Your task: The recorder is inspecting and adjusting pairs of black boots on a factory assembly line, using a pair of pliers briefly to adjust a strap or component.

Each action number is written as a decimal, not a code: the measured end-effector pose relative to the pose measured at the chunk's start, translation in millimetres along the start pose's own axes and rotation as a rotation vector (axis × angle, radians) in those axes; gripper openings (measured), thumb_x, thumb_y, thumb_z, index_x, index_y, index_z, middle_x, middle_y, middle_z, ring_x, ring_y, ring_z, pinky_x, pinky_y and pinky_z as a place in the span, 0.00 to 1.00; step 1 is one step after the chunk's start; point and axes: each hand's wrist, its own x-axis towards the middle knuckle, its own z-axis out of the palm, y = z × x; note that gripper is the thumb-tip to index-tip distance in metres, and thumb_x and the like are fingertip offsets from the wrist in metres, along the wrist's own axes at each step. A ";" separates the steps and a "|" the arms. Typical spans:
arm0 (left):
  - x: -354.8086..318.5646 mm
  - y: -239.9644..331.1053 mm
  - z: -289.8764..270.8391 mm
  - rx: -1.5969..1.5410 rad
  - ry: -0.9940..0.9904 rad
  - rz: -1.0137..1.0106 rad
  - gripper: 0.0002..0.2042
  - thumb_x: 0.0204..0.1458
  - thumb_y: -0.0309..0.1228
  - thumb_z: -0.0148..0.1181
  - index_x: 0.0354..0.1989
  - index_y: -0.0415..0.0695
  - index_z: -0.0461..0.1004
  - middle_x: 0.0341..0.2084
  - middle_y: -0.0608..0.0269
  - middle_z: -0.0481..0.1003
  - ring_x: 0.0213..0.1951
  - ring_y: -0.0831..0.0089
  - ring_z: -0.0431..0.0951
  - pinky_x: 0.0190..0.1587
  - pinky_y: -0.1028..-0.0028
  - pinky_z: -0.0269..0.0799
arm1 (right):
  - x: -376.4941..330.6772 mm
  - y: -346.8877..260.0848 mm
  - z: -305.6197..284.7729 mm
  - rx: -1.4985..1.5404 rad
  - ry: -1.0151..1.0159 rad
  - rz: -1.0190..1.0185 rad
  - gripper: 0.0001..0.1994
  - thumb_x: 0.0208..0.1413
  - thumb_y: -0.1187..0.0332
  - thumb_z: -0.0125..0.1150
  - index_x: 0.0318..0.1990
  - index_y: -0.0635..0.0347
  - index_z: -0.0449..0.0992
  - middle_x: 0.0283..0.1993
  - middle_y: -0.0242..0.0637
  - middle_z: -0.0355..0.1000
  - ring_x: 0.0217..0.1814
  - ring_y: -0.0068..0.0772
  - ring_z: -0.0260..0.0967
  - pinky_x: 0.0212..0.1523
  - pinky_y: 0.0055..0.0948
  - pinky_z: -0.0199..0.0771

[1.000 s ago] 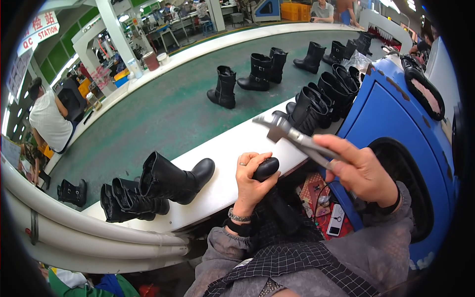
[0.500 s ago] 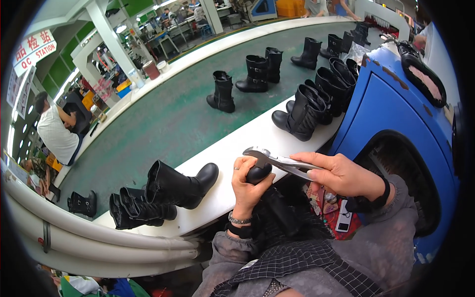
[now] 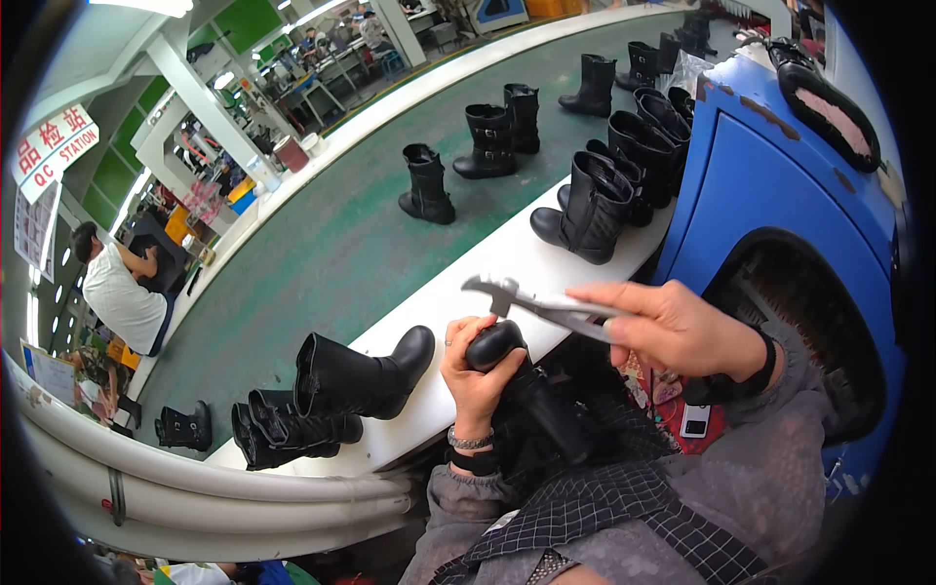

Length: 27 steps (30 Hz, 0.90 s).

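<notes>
A black boot point(image 3: 551, 414) leans over my lap, its rounded toe pointing up and away from me. My left hand point(image 3: 476, 385) is wrapped round the toe end, thumb on the near side. In my right hand point(image 3: 678, 327) are metal lasting pliers point(image 3: 551, 310), gripped by the handles. Their curved jaws and hammer-like lug hang just above the boot's toe, seemingly apart from it. Part of the boot's shaft blends into the dark clothing on my lap.
A white ledge point(image 3: 497, 283) runs before me, with black boots at left point(image 3: 361, 375) and right point(image 3: 590, 210). Beyond it, more boots point(image 3: 426, 185) stand on a green conveyor belt point(image 3: 341, 244). A blue machine point(image 3: 751, 185) stands close at right. Someone in white point(image 3: 122, 288) sits far left.
The pliers' head has lifted off the boot's toe and shifted slightly left. My left hand and the boot have moved slightly left in view. The whole view has shifted a little.
</notes>
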 end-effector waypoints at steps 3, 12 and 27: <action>-1.7 1.0 2.0 0.024 -0.008 0.001 0.25 0.30 0.20 0.72 0.45 0.42 0.78 0.38 0.60 0.72 0.43 0.68 0.73 0.49 0.71 0.68 | -4.7 -0.3 -3.9 0.307 0.076 -0.057 0.25 0.64 0.73 0.45 0.69 0.56 0.57 0.29 0.31 0.74 0.21 0.09 0.61 0.24 0.12 0.63; -1.3 0.9 4.5 -0.007 0.002 -0.054 0.26 0.30 0.20 0.72 0.45 0.41 0.78 0.38 0.60 0.72 0.44 0.67 0.72 0.50 0.71 0.67 | 2.7 11.5 -9.5 0.204 0.007 0.060 0.23 0.66 0.69 0.42 0.68 0.60 0.58 0.27 0.33 0.74 0.18 0.11 0.60 0.21 0.13 0.64; -3.8 2.5 8.8 -0.010 -0.002 -0.043 0.27 0.29 0.21 0.73 0.46 0.42 0.78 0.38 0.59 0.72 0.44 0.67 0.72 0.50 0.70 0.67 | -1.5 19.5 -13.1 0.360 0.045 -0.016 0.22 0.66 0.69 0.42 0.66 0.62 0.61 0.28 0.35 0.74 0.18 0.11 0.62 0.22 0.13 0.65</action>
